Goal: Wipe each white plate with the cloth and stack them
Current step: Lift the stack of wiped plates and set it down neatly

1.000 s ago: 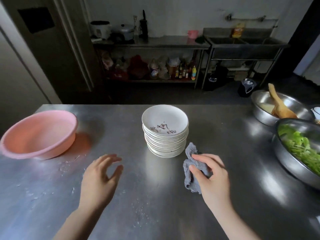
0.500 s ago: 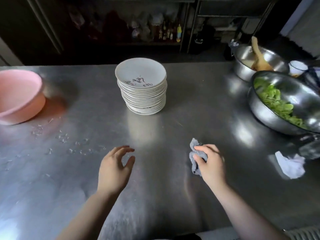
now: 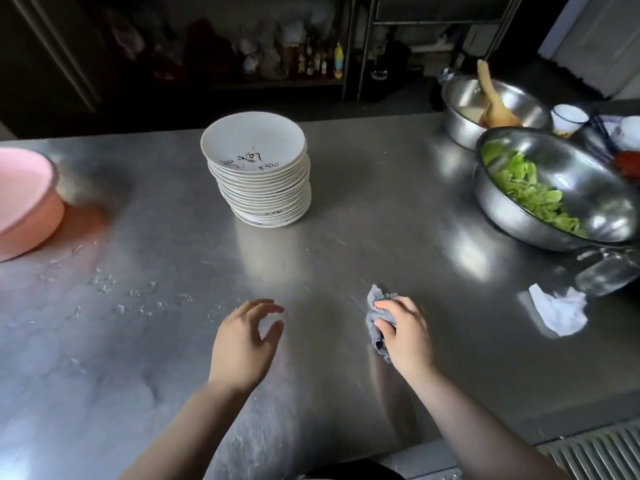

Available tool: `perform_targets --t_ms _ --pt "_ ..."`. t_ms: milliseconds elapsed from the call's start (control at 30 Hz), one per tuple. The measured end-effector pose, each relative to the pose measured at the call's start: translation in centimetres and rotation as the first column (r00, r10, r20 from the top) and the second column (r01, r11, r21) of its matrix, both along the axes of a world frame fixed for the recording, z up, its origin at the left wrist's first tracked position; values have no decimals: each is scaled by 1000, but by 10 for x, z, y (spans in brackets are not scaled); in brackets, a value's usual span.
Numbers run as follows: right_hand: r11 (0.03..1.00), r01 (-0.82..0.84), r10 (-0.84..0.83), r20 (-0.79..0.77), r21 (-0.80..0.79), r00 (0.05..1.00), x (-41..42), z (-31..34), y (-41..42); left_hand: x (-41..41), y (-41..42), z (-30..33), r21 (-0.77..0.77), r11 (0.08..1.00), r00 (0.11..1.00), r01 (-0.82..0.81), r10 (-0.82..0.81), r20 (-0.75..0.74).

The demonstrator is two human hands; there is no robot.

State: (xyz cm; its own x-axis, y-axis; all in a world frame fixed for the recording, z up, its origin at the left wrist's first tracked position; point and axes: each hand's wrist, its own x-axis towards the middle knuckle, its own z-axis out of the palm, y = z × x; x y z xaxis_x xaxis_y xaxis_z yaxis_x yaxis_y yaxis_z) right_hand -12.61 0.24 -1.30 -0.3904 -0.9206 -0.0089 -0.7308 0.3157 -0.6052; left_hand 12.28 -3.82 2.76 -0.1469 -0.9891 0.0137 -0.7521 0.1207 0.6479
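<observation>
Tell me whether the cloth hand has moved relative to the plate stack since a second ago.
Yes. The right hand, gripping the cloth, was beside the plate stack; now it is well clear, nearer the person.

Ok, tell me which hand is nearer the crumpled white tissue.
Right. The right hand, gripping the grey cloth, sits just left of the tissue; the left hand is farther left, empty.

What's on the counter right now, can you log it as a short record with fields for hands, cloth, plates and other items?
left hand: open, holds nothing
right hand: grips grey cloth
plates: one stack of white plates, untouched, far from both hands
left side: pink basin
right side: steel bowl of greens, crumpled tissue
</observation>
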Motion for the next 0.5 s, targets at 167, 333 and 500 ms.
perform_targets --t_ms 167,333,500 --pt "996 78 -76 -44 49 996 6 4 -9 3 -9 3 -21 1000 999 -23 23 -30" --pt "992 22 -33 -85 -121 996 29 49 -60 16 -55 29 -109 990 994 -92 85 -62" --pt "932 -83 63 -67 -353 996 58 114 -150 22 -133 71 -282 953 993 -109 90 -80"
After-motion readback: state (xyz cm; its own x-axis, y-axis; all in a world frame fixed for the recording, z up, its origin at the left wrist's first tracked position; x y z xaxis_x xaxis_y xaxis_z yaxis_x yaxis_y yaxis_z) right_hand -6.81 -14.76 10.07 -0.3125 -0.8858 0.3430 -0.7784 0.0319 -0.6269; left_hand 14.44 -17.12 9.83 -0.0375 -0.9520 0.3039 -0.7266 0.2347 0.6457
